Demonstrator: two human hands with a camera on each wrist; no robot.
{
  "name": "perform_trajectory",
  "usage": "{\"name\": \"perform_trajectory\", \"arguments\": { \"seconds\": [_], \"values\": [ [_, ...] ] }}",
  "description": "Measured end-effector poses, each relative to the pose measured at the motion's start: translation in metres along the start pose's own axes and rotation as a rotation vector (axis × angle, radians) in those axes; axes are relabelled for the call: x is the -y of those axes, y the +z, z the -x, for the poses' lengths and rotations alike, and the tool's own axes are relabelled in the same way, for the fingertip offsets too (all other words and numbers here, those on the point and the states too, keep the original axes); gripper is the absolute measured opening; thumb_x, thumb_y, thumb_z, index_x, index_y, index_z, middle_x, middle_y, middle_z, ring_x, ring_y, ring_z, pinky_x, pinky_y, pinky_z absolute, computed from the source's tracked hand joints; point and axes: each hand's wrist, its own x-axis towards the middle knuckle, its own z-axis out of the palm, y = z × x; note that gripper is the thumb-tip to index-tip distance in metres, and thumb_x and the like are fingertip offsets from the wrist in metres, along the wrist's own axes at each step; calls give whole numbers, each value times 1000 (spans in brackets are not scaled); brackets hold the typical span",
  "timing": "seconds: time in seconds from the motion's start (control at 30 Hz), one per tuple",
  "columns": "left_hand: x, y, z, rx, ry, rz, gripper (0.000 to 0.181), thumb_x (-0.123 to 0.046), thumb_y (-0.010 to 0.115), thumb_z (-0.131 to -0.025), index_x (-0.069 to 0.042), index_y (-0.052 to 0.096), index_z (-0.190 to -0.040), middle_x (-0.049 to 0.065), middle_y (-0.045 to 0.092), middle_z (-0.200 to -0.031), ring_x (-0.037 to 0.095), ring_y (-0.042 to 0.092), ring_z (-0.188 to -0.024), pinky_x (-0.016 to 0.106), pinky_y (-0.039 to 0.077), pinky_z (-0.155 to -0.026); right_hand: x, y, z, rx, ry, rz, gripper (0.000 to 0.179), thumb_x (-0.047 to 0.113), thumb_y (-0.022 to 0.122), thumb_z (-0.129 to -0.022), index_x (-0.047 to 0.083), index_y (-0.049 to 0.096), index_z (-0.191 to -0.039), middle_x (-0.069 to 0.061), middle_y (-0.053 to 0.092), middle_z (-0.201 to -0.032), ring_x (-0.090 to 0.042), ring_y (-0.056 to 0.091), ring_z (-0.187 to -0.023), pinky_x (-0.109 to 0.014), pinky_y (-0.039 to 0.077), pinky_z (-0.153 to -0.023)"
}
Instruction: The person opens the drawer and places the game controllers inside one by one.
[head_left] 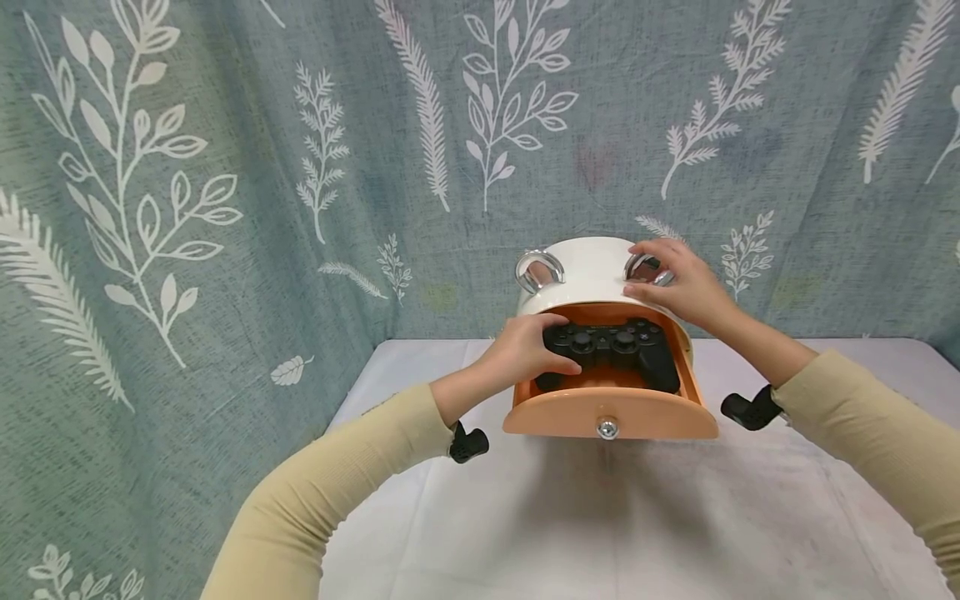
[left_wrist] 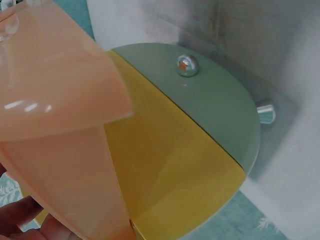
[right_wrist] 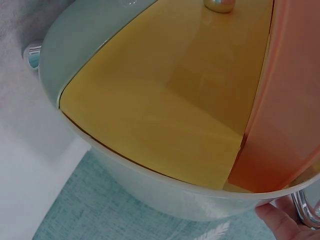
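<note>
In the head view a rounded white cabinet [head_left: 588, 265] stands on the table, its orange top drawer [head_left: 611, 414] pulled out. A black game controller [head_left: 652, 358] lies inside that drawer. My left hand [head_left: 522, 348] reaches over the drawer's left side, its thumb and fingers around the controller's left part. My right hand [head_left: 686, 282] grips the chrome ring [head_left: 647, 268] on the cabinet's top right. In the right wrist view the fingers [right_wrist: 282, 220] of that hand show beside the white rim. The left hand's fingers [left_wrist: 22, 212] appear beside the drawer's side in the left wrist view.
Below the orange drawer are a yellow drawer front [left_wrist: 170, 165] and a green one [left_wrist: 200, 95] with a round chrome knob [left_wrist: 187, 65]. Another chrome ring [head_left: 539, 271] stands top left. A white cloth covers the table [head_left: 465, 517]. Behind hangs a leaf-patterned curtain [head_left: 360, 125].
</note>
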Motion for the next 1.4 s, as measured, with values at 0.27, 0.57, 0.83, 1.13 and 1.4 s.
{"name": "perform_trajectory", "arguments": {
  "seconds": [0.27,0.57,0.83,1.13,1.4],
  "values": [
    [-1,0,2,-1,16,8,69,-37,73,-59,-18,46,-120,-2,48,-116,15,44,-105,31,39,-83,1,-1,0,-2,-4,-4,54,36,62,-72,16,44,-119,-9,35,-123,-25,41,-87,-47,34,-69],
    [2,-6,8,-1,22,55,63,-34,71,-63,-20,46,-119,-2,51,-112,13,47,-99,29,41,-79,0,1,0,-10,-18,-4,53,35,62,-72,16,44,-119,-9,36,-122,-24,41,-86,-45,34,-68],
    [7,-19,22,-12,24,126,59,-37,69,-64,-23,48,-117,-2,52,-109,12,49,-96,27,43,-72,-1,1,0,-9,-20,-6,53,34,62,-72,15,44,-119,-9,36,-123,-25,41,-87,-46,34,-68],
    [-3,-39,54,-101,93,283,49,-36,69,-64,-28,52,-109,-1,57,-96,8,54,-77,22,45,-62,-2,0,-1,-7,-13,-5,53,34,62,-72,15,44,-119,-9,36,-123,-25,41,-87,-46,34,-68],
    [-37,-48,97,-69,205,358,39,-17,68,-69,-15,55,-106,1,59,-81,13,55,-65,22,43,-57,-2,0,-1,-3,-11,-6,53,34,62,-73,16,44,-119,-8,35,-124,-27,41,-88,-46,34,-69]
  ]
}}
